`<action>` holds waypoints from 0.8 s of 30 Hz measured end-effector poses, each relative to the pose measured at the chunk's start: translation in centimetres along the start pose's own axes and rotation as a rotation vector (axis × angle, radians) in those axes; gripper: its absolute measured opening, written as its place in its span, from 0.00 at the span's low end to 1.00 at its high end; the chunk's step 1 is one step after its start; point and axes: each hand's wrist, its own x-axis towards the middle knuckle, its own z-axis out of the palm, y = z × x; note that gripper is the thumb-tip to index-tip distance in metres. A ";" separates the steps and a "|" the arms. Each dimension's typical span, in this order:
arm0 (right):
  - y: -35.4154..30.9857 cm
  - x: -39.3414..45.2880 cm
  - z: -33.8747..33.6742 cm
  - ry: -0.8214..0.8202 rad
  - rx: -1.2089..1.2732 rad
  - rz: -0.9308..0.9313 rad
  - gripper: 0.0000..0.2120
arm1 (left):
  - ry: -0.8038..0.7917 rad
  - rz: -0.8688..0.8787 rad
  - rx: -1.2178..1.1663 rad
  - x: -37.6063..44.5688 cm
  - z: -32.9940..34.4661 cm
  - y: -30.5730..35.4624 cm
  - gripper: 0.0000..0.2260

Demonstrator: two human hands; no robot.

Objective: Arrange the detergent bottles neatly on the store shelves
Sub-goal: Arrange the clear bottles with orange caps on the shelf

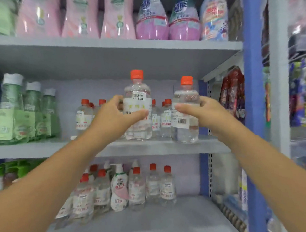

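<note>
1. Grey steel middle shelf (164, 147) runs across the centre of the frame, so use its front lip as your straight line for the row.
2. Left clear bottle (137, 113), orange cap, is gripped round the label by the left hand (112, 118). It stands at the shelf front, centre frame, price sticker facing out. Looks good, keep it that way.
3. Right clear bottle (185, 114) is held by the right hand (202, 113), thumb across the front. It shows its barcode, so I'd twist it until the front label faces out.
4. Smaller same-type bottles (163, 116) sit behind in the gap. I'd close the two front ones up side by side, bases flat, before letting go.
</note>
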 end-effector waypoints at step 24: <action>8.1 10.8 0.1 -0.113 -0.239 0.202 0.23 | -0.389 -0.291 0.249 12.0 6.3 -7.8 0.51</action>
